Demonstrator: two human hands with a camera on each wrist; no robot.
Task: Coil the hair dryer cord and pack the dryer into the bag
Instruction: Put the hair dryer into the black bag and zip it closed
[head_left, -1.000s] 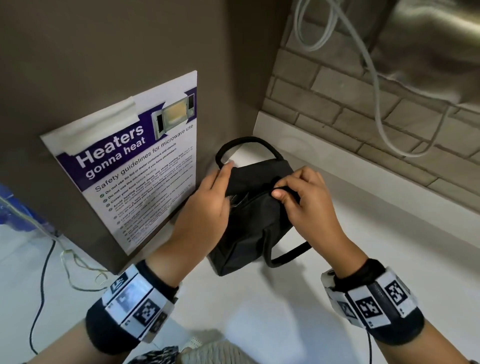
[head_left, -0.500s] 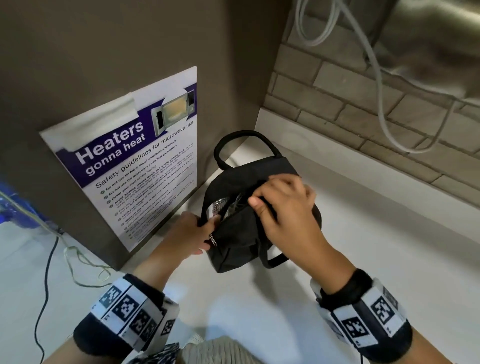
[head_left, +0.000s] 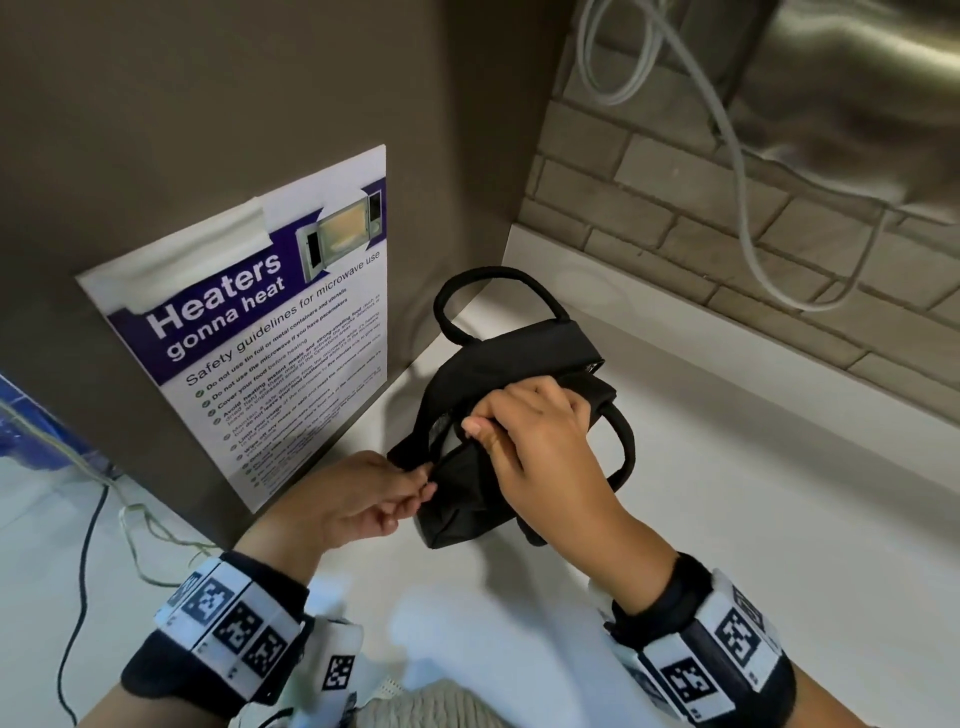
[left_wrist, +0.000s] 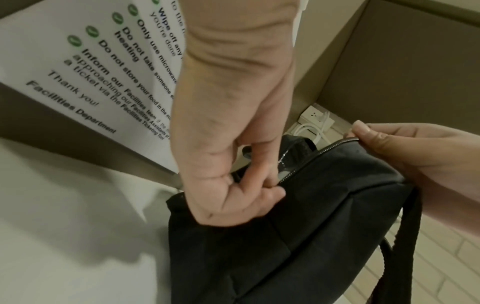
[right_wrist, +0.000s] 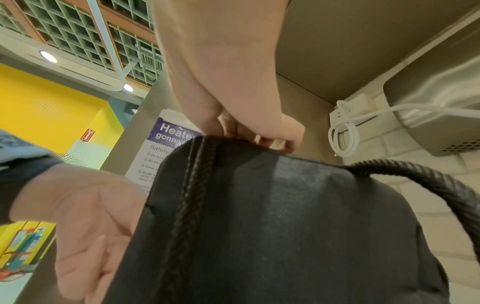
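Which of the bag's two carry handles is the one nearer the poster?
The upright handle arching above the black bag, toward the poster. The other handle droops down the bag's opposite side, just beyond the right hand.

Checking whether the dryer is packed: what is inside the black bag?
Through the bag's part-open zip only something shiny and clear shows. The black cloth and both hands, left and right, cover the rest; no dryer is visible.
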